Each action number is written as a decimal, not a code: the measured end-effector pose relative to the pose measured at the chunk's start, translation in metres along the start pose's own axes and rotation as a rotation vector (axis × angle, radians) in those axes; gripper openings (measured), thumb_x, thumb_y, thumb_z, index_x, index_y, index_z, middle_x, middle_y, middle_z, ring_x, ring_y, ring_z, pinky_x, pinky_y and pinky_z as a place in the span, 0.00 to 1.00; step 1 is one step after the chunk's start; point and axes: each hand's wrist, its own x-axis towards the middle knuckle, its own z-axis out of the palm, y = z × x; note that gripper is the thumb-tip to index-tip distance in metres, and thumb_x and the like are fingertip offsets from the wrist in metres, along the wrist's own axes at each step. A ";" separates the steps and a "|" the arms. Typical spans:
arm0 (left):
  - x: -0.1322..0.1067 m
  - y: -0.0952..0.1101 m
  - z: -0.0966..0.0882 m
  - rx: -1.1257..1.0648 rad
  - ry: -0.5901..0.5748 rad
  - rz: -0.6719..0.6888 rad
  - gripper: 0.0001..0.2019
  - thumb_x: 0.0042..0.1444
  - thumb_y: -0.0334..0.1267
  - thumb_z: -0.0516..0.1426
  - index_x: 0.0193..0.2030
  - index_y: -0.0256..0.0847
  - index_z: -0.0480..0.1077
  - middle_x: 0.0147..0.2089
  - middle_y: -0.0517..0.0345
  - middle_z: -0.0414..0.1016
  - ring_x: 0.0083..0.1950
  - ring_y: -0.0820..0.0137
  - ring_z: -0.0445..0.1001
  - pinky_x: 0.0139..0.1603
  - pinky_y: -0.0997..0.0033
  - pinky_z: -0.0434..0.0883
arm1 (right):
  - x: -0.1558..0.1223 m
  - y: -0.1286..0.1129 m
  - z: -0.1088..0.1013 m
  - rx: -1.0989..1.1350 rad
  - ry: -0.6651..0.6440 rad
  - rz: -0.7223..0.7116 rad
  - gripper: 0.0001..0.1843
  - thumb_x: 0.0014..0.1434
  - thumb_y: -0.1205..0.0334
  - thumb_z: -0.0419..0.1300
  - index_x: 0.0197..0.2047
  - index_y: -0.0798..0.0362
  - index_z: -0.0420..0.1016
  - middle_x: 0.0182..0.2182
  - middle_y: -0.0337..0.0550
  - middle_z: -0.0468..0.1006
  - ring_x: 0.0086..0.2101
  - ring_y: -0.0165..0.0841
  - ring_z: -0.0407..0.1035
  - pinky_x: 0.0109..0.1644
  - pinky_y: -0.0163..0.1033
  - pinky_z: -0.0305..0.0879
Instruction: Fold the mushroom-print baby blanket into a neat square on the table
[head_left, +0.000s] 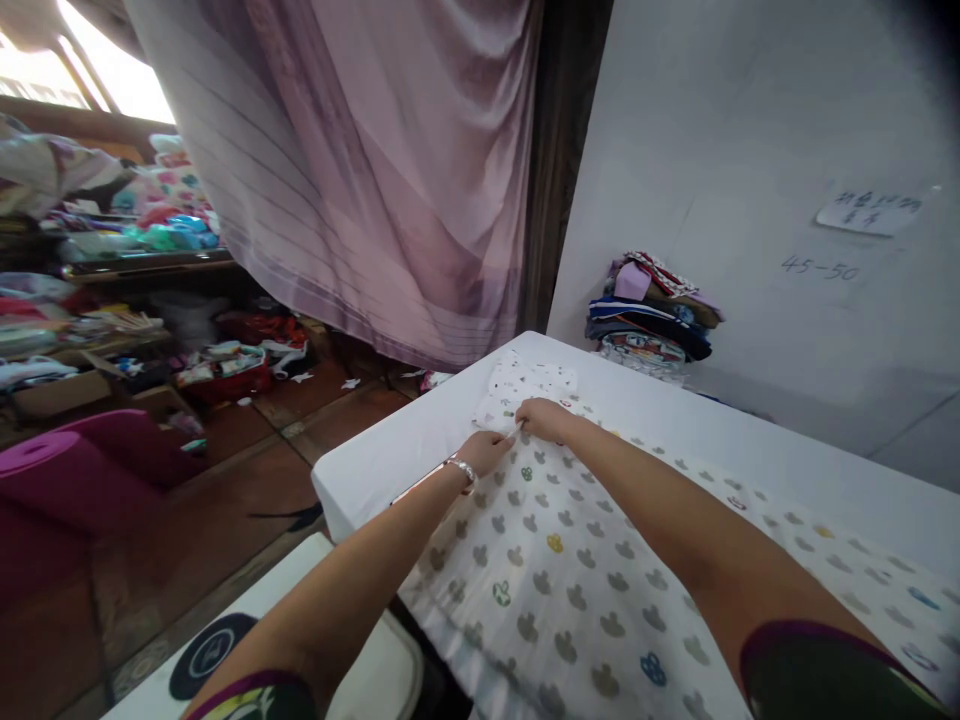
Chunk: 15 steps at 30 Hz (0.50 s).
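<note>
The cloth (555, 580), printed with mostly grey motifs, is pinched by the left hand (484, 455) and the right hand (546, 418), held close together over the white table (420, 440), and a bracelet (463, 470) is worn on the left wrist. Beyond, a pink curtain (420, 180) is hung beside the pale wall (720, 120), to which a paper (866, 213) is fixed, and fabrics (651, 310) are stacked near it. At the left, a magenta roll (82, 465) is seen on the floor (225, 480).
</note>
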 end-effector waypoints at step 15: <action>-0.093 -0.031 -0.019 -0.197 -0.155 -0.295 0.25 0.53 0.58 0.44 0.25 0.41 0.71 0.36 0.51 0.76 0.39 0.63 0.72 0.38 0.70 0.65 | -0.033 0.010 0.025 0.294 0.337 -0.100 0.16 0.48 0.77 0.50 0.35 0.54 0.74 0.36 0.43 0.71 0.36 0.31 0.66 0.43 0.35 0.60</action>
